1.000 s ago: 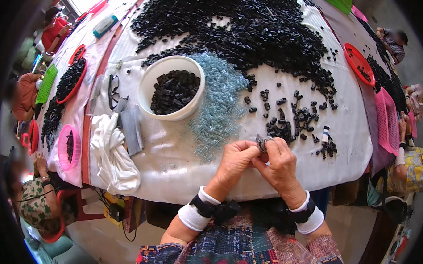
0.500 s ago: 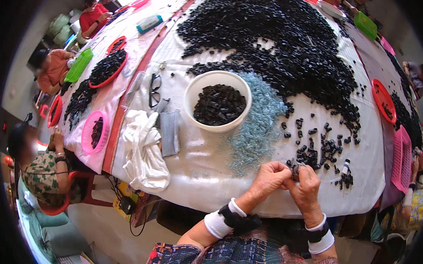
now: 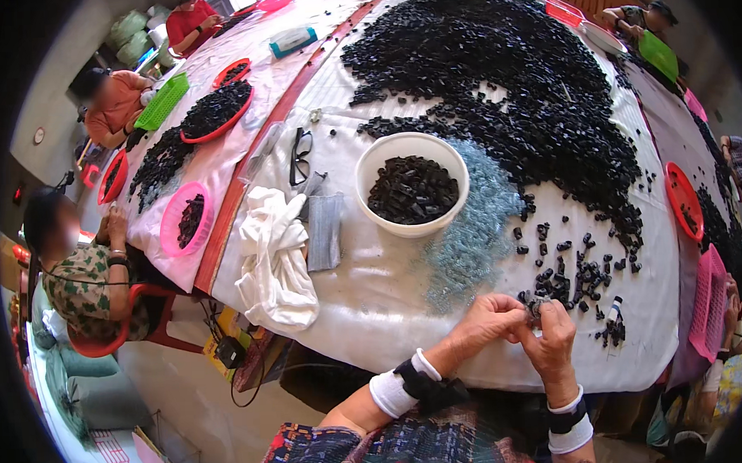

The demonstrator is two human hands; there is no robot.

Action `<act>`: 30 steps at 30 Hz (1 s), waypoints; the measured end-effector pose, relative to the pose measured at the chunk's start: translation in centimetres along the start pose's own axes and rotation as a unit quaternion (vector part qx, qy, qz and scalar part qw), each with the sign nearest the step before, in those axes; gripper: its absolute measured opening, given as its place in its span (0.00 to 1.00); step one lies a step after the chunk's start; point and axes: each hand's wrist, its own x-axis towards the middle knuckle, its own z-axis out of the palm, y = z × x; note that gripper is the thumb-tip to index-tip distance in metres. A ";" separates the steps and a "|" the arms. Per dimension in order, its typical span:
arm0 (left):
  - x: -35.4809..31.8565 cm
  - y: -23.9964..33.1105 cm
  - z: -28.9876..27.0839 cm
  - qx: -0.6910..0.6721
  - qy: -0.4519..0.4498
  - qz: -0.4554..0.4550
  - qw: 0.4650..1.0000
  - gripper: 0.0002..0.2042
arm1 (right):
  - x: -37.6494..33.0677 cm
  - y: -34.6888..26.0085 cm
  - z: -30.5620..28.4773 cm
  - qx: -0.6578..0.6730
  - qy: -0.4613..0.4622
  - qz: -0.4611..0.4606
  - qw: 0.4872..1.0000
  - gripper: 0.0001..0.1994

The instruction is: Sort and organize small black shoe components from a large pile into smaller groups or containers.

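Note:
My left hand (image 3: pixel 489 326) and my right hand (image 3: pixel 550 339) meet over the table's near edge, fingertips pinched together. At the right fingertips shows a small dark grey piece (image 3: pixel 536 304); its exact shape is too small to tell. Whatever the left fingers pinch is hidden. Just beyond lie several loose black cylindrical parts (image 3: pixel 588 280). A heap of small clear bluish pieces (image 3: pixel 474 227) spreads to the left of them. Behind the hands, a white bowl (image 3: pixel 368 208) holds black parts. A little bundle of black pieces with a white-banded tube (image 3: pixel 614 320) rests right of my right hand.
A large pile of black parts (image 3: pixel 480 69) covers the far table. White cloth (image 3: pixel 274 260), a grey cloth strip (image 3: pixel 326 232) and black-framed glasses (image 3: pixel 301 156) lie left. Red (image 3: pixel 683 201) and pink baskets (image 3: pixel 705 304) stand right. Several people sit around the tables.
The whole view has shifted, so everything appears farther right and slightly lower. My hands stay pinched together, with little visible change in their grip.

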 end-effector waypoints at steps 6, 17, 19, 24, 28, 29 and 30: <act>-0.7 1.7 0.5 -0.007 0.029 -0.004 1.000 0.09 | 0.3 0.3 -1.5 0.124 -0.029 0.033 0.991 0.18; -1.1 8.9 -3.4 -0.066 0.191 0.270 0.942 0.06 | 1.5 4.8 -1.7 0.042 0.075 0.134 0.987 0.04; -1.3 10.4 -4.2 -0.093 0.211 0.272 0.934 0.08 | 2.2 4.9 -1.4 -0.002 0.060 0.088 0.994 0.04; -1.2 12.8 -4.6 -0.136 0.249 0.292 0.913 0.13 | 3.5 5.6 -0.1 -0.009 0.044 0.112 0.993 0.05; -1.3 12.5 -3.9 -0.137 0.262 0.290 0.910 0.14 | 5.2 5.0 1.3 -0.021 0.030 0.028 0.999 0.07; -1.4 11.9 -3.9 -0.136 0.242 0.288 0.917 0.14 | 5.6 4.7 1.6 -0.025 0.018 0.019 0.999 0.09; -1.5 11.4 -3.8 -0.135 0.220 0.285 0.923 0.13 | 6.0 4.5 2.1 -0.040 0.007 0.024 0.999 0.10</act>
